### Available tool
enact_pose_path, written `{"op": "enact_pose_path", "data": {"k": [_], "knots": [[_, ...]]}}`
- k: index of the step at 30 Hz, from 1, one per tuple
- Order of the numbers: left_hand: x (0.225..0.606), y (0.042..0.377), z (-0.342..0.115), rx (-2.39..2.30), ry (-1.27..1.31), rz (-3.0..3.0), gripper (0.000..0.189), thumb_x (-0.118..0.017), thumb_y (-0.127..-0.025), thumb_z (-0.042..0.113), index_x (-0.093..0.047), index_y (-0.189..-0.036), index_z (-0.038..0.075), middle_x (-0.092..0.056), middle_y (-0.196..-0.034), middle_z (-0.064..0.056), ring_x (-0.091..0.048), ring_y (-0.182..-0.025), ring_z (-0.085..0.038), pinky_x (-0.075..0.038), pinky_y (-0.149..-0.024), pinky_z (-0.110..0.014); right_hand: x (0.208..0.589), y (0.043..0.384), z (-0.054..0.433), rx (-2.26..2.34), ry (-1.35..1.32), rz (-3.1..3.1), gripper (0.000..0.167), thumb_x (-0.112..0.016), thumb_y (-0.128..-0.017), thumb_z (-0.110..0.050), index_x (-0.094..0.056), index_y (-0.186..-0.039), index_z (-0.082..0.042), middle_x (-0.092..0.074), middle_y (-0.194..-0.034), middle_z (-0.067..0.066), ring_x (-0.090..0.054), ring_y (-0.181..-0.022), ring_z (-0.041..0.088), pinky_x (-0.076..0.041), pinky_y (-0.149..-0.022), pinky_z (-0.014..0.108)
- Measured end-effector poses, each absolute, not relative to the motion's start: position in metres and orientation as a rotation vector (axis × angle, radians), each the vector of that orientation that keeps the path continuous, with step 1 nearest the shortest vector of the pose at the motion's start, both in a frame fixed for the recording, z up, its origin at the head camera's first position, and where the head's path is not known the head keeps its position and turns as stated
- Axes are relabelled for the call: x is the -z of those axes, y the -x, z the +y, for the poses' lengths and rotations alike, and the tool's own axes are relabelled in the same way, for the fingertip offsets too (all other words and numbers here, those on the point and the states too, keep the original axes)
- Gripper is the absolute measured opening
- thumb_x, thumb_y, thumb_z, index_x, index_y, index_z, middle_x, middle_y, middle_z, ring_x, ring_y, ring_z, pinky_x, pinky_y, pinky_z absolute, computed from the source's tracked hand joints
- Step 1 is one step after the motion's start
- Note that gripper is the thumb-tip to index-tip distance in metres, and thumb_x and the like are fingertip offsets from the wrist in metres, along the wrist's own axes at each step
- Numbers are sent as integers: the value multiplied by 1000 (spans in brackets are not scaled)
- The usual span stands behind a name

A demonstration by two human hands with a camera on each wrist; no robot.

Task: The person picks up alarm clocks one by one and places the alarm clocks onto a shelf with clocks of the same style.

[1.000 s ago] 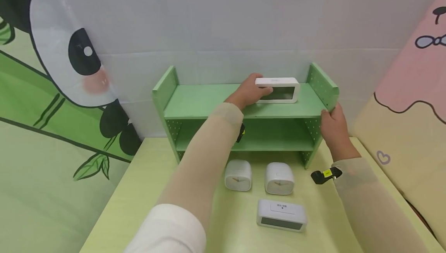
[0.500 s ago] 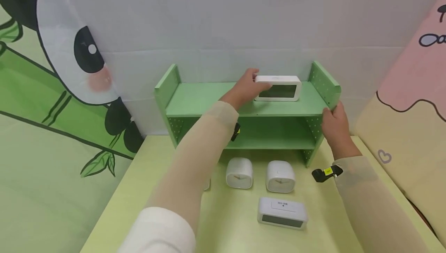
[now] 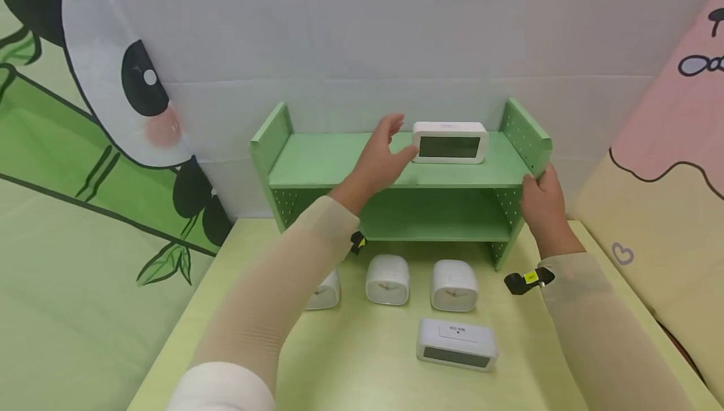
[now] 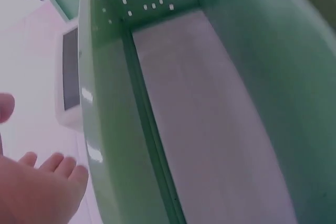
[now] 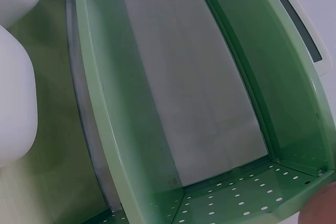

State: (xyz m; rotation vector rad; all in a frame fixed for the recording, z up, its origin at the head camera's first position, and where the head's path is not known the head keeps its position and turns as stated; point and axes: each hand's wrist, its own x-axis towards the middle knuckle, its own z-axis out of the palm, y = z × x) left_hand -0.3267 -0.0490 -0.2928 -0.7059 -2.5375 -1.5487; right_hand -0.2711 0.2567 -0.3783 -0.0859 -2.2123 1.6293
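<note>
A white digital clock with a dark screen stands upright on the top board of a green shelf, toward its right end. Just left of the clock is my left hand, fingers spread and thumb near the clock's left edge. In the left wrist view, this hand shows beside the shelf, apart from the clock. My right hand grips the shelf's right side panel below its top corner, thumb in front. Only a bit of that hand shows in the right wrist view.
On the yellow table before the shelf stand two rounded white analog clocks, a middle clock and a right clock. My left forearm partly hides a third clock. A second digital clock lies nearer. A white cloth hangs behind.
My left hand has let go of the digital clock on the top board and drawn back to the left. The third analog clock has come into sight. My right hand keeps its grip.
</note>
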Motion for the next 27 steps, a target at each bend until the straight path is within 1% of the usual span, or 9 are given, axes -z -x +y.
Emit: {"op": "enact_pose_path", "data": {"k": [4, 7, 13, 17, 21, 23, 27], "knots": [[308, 309, -55, 1495, 742, -2453, 66, -62, -102, 32, -34, -160, 21, -36, -161, 8, -32, -148, -17, -34, -116, -44, 377, 272, 257, -1631, 61, -2198, 57, -27, -111, -27, -16, -164, -9, -29, -163, 20, -26, -149, 35, -20, -120, 57], [320, 297, -60, 1484, 779, -2427, 64, -63, -101, 32, -37, -159, 20, -38, -160, 7, -34, -147, -22, -36, -113, -46, 377, 272, 257, -1638, 66, -2208, 58, -27, -110, -27, -16, -164, -8, -29, -163, 20, -25, -149, 35, -20, -120, 58], [343, 276, -67, 1464, 903, -2435, 64, -64, -102, 31, -38, -158, 14, -39, -159, 4, -34, -147, -20, -35, -115, -49, 379, 270, 255, -1632, 108, -2216, 59, -27, -110, -29, -16, -165, -10, -29, -163, 19, -26, -148, 36, -21, -119, 59], [356, 261, -70, 1431, 937, -2465, 65, -65, -102, 32, -37, -159, 16, -38, -160, 4, -32, -148, -17, -31, -117, -49, 380, 269, 255, -1615, 110, -2231, 59, -27, -110, -30, -16, -165, -10, -30, -162, 20, -27, -147, 38, -22, -117, 61], [368, 247, -72, 1392, 945, -2456, 65, -66, -102, 32, -39, -158, 16, -39, -159, 3, -33, -148, -19, -32, -117, -51, 379, 269, 256, -1593, 108, -2243, 59, -26, -110, -31, -17, -164, -9, -31, -162, 20, -28, -147, 38, -23, -117, 62], [374, 240, -74, 1410, 945, -2452, 64, -66, -102, 33, -39, -158, 17, -39, -159, 3, -35, -147, -21, -36, -114, -53, 379, 269, 256, -1590, 113, -2245, 59, -26, -110, -32, -18, -164, -10, -31, -162, 20, -28, -147, 37, -23, -117, 61], [388, 228, -78, 1486, 951, -2456, 61, -64, -102, 33, -42, -156, 17, -41, -159, 3, -36, -147, -22, -38, -112, -55, 378, 269, 256, -1590, 111, -2245, 58, -26, -110, -32, -18, -164, -11, -32, -161, 20, -28, -147, 36, -23, -118, 60]]}}
